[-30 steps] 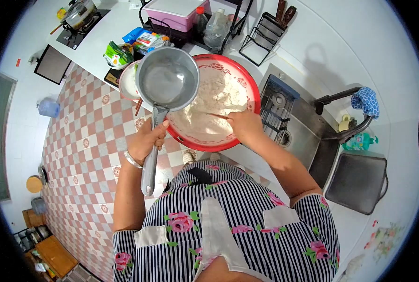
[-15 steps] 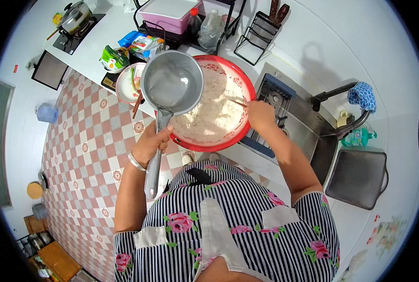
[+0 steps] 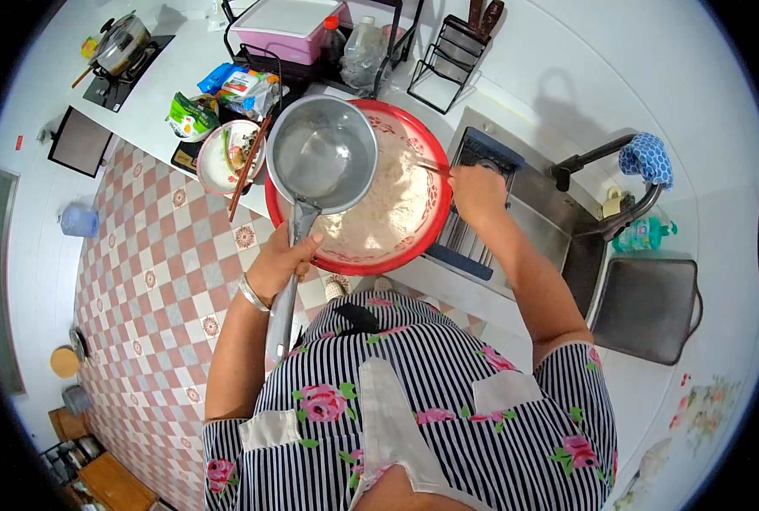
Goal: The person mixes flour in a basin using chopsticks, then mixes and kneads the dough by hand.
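Left hand [image 3: 282, 262]: closed around the handle of a saucepan [image 3: 323, 155], held over the left part of a red-rimmed basin [image 3: 437, 223] containing flour [image 3: 389, 198]. Right hand [image 3: 480, 194]: gripping chopsticks [image 3: 433, 169] at the basin's right side. Farther left: a bowl [image 3: 212, 163]; right: a sink [image 3: 539, 223].

Vessels: 1 saucepan [image 3: 324, 157], 1 red-rimmed basin [image 3: 435, 204], 1 shallow bowl [image 3: 210, 167], 1 lidded pot [image 3: 121, 49]. Around the counter: 3 bottles [image 3: 643, 234], 1 pink box [image 3: 286, 34], at least 2 packets [image 3: 191, 117], 2 brown handles [image 3: 491, 17] in 1 wire stand [image 3: 447, 66], 1 sink [image 3: 539, 223], 1 faucet [image 3: 596, 156], 1 blue cloth [image 3: 646, 160], 1 rectangular pan [image 3: 647, 307]. Also 2 hands [image 3: 284, 262], 2 shoes [image 3: 334, 290]; can't tell whether the utensil [image 3: 433, 169] over the flour mix [image 3: 379, 204] is 1 stick or 2.
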Demonstrator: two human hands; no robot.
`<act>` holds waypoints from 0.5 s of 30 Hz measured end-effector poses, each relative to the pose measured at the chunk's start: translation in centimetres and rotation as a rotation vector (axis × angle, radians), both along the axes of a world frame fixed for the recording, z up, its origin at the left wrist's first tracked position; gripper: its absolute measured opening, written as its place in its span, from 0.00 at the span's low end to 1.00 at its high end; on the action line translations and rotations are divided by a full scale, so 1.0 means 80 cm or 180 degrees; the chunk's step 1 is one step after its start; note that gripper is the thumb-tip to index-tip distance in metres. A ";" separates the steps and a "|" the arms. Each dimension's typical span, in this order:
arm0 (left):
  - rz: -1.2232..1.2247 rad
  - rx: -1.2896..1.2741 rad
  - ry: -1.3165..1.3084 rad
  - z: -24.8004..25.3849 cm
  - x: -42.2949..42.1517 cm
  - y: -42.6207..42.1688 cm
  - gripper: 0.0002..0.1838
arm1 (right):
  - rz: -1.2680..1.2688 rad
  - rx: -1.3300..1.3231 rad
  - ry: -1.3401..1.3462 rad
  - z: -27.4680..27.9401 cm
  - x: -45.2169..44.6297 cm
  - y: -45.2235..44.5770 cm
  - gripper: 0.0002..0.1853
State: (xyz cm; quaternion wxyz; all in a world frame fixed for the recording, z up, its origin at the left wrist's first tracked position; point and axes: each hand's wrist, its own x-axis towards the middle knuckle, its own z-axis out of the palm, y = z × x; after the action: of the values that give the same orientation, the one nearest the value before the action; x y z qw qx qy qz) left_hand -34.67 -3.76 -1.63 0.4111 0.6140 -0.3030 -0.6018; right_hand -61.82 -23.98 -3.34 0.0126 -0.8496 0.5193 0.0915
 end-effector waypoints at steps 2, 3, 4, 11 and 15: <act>-0.0026 -0.0010 0.0002 0.000 -0.002 -0.002 0.21 | -0.0116 -0.0016 0.0218 -0.016 0.002 -0.009 0.12; -0.0071 -0.0040 -0.0079 -0.002 -0.002 -0.003 0.22 | -0.0086 0.0113 0.0223 -0.018 0.001 -0.005 0.12; -0.0108 -0.0070 -0.0157 -0.006 -0.002 -0.004 0.22 | -0.0048 0.0242 0.0231 -0.020 -0.001 0.004 0.12; -0.0291 -0.0035 -0.0357 -0.004 -0.001 -0.008 0.32 | 0.0741 0.0471 0.0039 0.019 -0.022 0.047 0.10; -0.0422 -0.0088 -0.0457 -0.003 -0.004 -0.014 0.33 | 0.0364 0.0053 0.0350 0.016 -0.015 0.013 0.10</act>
State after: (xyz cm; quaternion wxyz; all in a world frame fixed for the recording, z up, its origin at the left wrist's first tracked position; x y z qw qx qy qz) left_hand -35.01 -4.84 -1.89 0.3561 0.6284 -0.3800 -0.5780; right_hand -63.00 -22.96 -2.06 -0.0142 -0.8714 0.4690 0.1429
